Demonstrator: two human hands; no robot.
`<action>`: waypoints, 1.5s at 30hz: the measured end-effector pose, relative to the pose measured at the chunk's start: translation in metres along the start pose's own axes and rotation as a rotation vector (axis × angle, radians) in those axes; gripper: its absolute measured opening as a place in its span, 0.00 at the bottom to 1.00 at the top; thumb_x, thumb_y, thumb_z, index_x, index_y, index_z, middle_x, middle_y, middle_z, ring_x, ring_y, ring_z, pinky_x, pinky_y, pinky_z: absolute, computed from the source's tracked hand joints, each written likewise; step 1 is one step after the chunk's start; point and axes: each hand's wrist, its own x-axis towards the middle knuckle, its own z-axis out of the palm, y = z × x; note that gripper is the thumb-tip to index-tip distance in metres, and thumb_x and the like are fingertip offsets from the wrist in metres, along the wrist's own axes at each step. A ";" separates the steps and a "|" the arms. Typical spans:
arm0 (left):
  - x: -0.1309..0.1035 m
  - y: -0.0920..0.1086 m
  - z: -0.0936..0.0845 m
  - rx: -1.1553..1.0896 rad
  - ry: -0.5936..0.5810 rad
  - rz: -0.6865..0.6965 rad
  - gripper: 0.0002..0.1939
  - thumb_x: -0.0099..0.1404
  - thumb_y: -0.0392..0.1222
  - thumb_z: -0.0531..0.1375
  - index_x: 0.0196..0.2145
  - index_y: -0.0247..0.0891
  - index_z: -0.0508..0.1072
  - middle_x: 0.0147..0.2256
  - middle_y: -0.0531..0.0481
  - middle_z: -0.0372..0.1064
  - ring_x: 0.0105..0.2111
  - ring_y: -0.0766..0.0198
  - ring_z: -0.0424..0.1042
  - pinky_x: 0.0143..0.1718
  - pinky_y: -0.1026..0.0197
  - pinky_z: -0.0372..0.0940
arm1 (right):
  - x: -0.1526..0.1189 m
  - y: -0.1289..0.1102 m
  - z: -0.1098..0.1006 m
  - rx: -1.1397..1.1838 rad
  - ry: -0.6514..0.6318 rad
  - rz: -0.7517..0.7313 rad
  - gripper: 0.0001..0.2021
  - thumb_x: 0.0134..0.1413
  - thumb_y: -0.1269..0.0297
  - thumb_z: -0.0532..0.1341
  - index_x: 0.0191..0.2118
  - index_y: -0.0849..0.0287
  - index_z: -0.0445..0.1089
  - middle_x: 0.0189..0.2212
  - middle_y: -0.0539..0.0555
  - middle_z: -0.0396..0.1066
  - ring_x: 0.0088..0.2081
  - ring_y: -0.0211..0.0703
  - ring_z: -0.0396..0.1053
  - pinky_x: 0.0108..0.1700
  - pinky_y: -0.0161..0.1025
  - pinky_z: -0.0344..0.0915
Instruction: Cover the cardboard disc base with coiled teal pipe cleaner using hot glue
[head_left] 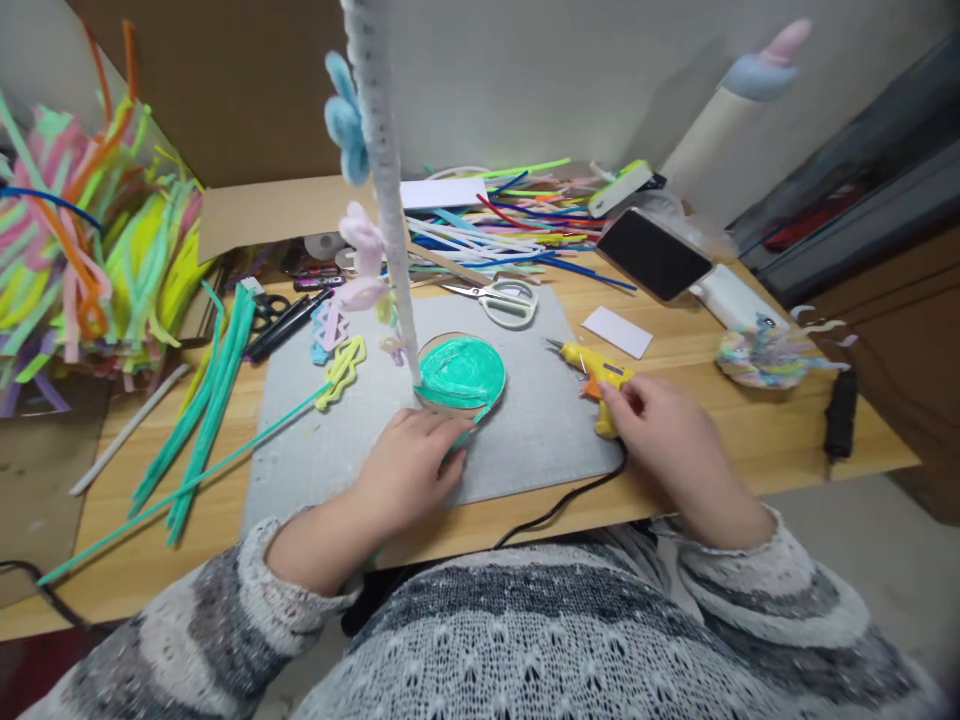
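Observation:
A round base [461, 372] covered in coiled green pipe cleaner lies on the grey mat [300, 470]. From its left edge rises a white wrapped stem [388, 190], slightly tilted, with a blue pipe-cleaner flower [346, 120] on its upper part and pink shapes [363, 242] alongside lower down. My left hand [414, 462] rests at the base's near edge, its fingers closed on the loose end of the green pipe cleaner [480, 414]. At the mat's right side, my right hand [671, 435] grips a yellow hot glue gun [604, 368], its nozzle pointing left and its fingertips partly hidden.
White-handled scissors [510, 303] lie behind the base. Loose green pipe cleaners [199, 430] and a large multicoloured bundle [90, 240] are at left. A phone [654, 252], white card [617, 332] and pastel bundle [761, 357] sit right. The glue gun's black cord [559, 508] crosses the front edge.

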 end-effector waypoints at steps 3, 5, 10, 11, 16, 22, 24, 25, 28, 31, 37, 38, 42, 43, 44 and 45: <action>0.000 -0.001 0.001 -0.028 0.021 0.003 0.15 0.65 0.37 0.56 0.49 0.36 0.72 0.45 0.43 0.75 0.44 0.51 0.74 0.43 0.47 0.66 | 0.010 0.007 0.000 -0.101 -0.169 0.130 0.24 0.54 0.37 0.52 0.27 0.55 0.64 0.22 0.54 0.68 0.23 0.44 0.62 0.25 0.39 0.49; 0.000 -0.001 0.001 -0.040 0.020 0.001 0.16 0.65 0.36 0.56 0.51 0.37 0.71 0.45 0.44 0.75 0.45 0.51 0.74 0.43 0.47 0.66 | 0.015 0.007 0.002 -0.095 -0.213 0.120 0.22 0.52 0.39 0.54 0.30 0.55 0.65 0.25 0.55 0.69 0.25 0.45 0.63 0.25 0.39 0.50; 0.001 -0.001 0.002 0.031 -0.004 -0.009 0.15 0.65 0.37 0.57 0.50 0.37 0.72 0.41 0.44 0.77 0.41 0.51 0.75 0.40 0.48 0.67 | 0.019 0.009 0.004 0.235 -0.121 0.135 0.11 0.43 0.55 0.62 0.31 0.55 0.65 0.25 0.52 0.68 0.27 0.45 0.65 0.28 0.39 0.55; 0.000 -0.001 0.002 0.053 -0.006 -0.009 0.15 0.65 0.37 0.57 0.49 0.37 0.72 0.40 0.44 0.77 0.40 0.51 0.75 0.39 0.49 0.67 | 0.017 0.009 0.003 0.404 -0.085 0.153 0.13 0.41 0.57 0.64 0.33 0.55 0.64 0.26 0.51 0.68 0.28 0.45 0.66 0.29 0.39 0.57; 0.000 0.000 0.003 0.106 -0.009 -0.023 0.13 0.64 0.36 0.57 0.47 0.37 0.74 0.36 0.46 0.77 0.35 0.54 0.76 0.35 0.52 0.66 | 0.008 0.004 -0.002 1.336 -0.334 0.115 0.18 0.39 0.53 0.69 0.35 0.52 0.64 0.25 0.45 0.60 0.24 0.36 0.59 0.29 0.37 0.61; 0.001 0.000 0.002 0.120 0.002 -0.013 0.14 0.65 0.36 0.56 0.47 0.38 0.74 0.38 0.45 0.77 0.36 0.55 0.76 0.35 0.53 0.66 | 0.002 -0.006 -0.006 1.557 -0.445 0.011 0.15 0.49 0.44 0.61 0.34 0.51 0.69 0.26 0.50 0.63 0.24 0.38 0.59 0.24 0.38 0.60; 0.001 0.000 0.001 0.107 0.010 -0.006 0.14 0.65 0.35 0.56 0.47 0.37 0.74 0.39 0.45 0.77 0.38 0.54 0.76 0.36 0.53 0.67 | -0.001 -0.009 -0.009 1.483 -0.415 -0.070 0.15 0.48 0.47 0.63 0.38 0.50 0.70 0.33 0.53 0.70 0.25 0.40 0.63 0.23 0.38 0.59; 0.001 0.000 0.000 0.098 0.013 -0.002 0.14 0.65 0.35 0.56 0.47 0.37 0.74 0.40 0.44 0.77 0.39 0.54 0.76 0.37 0.52 0.67 | -0.003 -0.011 -0.010 1.445 -0.426 -0.106 0.16 0.47 0.48 0.64 0.39 0.50 0.70 0.36 0.54 0.72 0.25 0.39 0.63 0.22 0.38 0.59; 0.001 0.001 0.000 0.081 0.024 0.003 0.14 0.65 0.34 0.56 0.48 0.37 0.73 0.42 0.43 0.76 0.40 0.52 0.75 0.38 0.51 0.69 | -0.004 -0.014 -0.012 1.250 -0.484 -0.185 0.16 0.48 0.47 0.65 0.36 0.54 0.73 0.34 0.55 0.74 0.22 0.36 0.61 0.22 0.37 0.60; 0.001 0.001 0.001 0.066 0.038 0.007 0.15 0.66 0.35 0.55 0.50 0.37 0.72 0.43 0.44 0.76 0.41 0.52 0.75 0.38 0.50 0.69 | -0.001 -0.016 -0.008 0.885 -0.447 -0.266 0.16 0.48 0.47 0.66 0.36 0.54 0.76 0.32 0.54 0.76 0.26 0.40 0.67 0.28 0.40 0.67; 0.001 -0.001 0.004 0.036 0.056 0.030 0.12 0.68 0.36 0.54 0.47 0.37 0.74 0.42 0.44 0.76 0.41 0.52 0.76 0.39 0.49 0.70 | 0.006 -0.021 -0.007 0.550 -0.350 -0.394 0.17 0.53 0.46 0.61 0.41 0.50 0.78 0.33 0.51 0.78 0.34 0.46 0.73 0.37 0.44 0.72; 0.001 -0.002 0.005 0.031 0.063 0.039 0.12 0.68 0.36 0.54 0.46 0.37 0.74 0.42 0.43 0.76 0.41 0.53 0.76 0.40 0.49 0.71 | 0.006 -0.023 -0.010 0.506 -0.342 -0.391 0.17 0.54 0.46 0.60 0.41 0.50 0.78 0.32 0.51 0.78 0.32 0.46 0.73 0.35 0.43 0.72; 0.001 -0.003 0.006 0.013 0.086 0.068 0.13 0.68 0.36 0.54 0.46 0.37 0.75 0.43 0.44 0.76 0.42 0.54 0.75 0.40 0.50 0.71 | 0.008 -0.033 -0.018 0.412 -0.321 -0.422 0.16 0.55 0.46 0.60 0.36 0.51 0.78 0.26 0.49 0.77 0.27 0.43 0.71 0.29 0.38 0.68; 0.001 -0.003 0.006 0.012 0.090 0.069 0.13 0.68 0.36 0.54 0.46 0.37 0.75 0.43 0.44 0.76 0.42 0.54 0.75 0.40 0.51 0.71 | 0.008 -0.034 -0.018 0.406 -0.318 -0.426 0.16 0.54 0.45 0.60 0.34 0.51 0.78 0.25 0.49 0.76 0.26 0.42 0.70 0.27 0.38 0.67; 0.001 -0.003 0.006 0.013 0.094 0.070 0.13 0.68 0.36 0.54 0.46 0.37 0.74 0.43 0.44 0.76 0.42 0.54 0.75 0.40 0.51 0.71 | 0.009 -0.036 -0.018 0.397 -0.317 -0.425 0.17 0.54 0.45 0.60 0.32 0.51 0.78 0.23 0.49 0.75 0.24 0.42 0.69 0.26 0.38 0.65; 0.001 -0.003 0.005 0.014 0.098 0.070 0.13 0.68 0.36 0.53 0.47 0.37 0.74 0.44 0.44 0.76 0.43 0.54 0.75 0.40 0.51 0.71 | 0.009 -0.037 -0.018 0.387 -0.313 -0.422 0.17 0.54 0.44 0.60 0.31 0.51 0.77 0.22 0.49 0.74 0.23 0.42 0.69 0.25 0.38 0.64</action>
